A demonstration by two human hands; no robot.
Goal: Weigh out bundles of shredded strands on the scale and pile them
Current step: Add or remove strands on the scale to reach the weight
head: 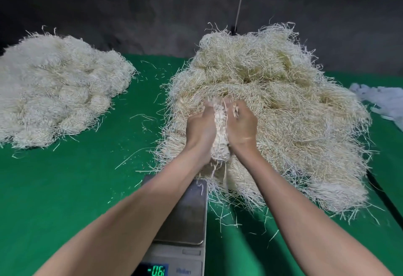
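Left hand (199, 127) and right hand (242, 123) curl around one bundle of strands (220, 133), gripping it between them.

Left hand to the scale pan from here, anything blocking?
Probably yes. The scale pan sits just under the left forearm, bare but for stray strands. The left hand and right hand both grip the bundle, so it comes along.

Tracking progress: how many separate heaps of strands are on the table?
2: paler heap far left, bigger heap at right. The left hand and right hand grip a separate bundle.
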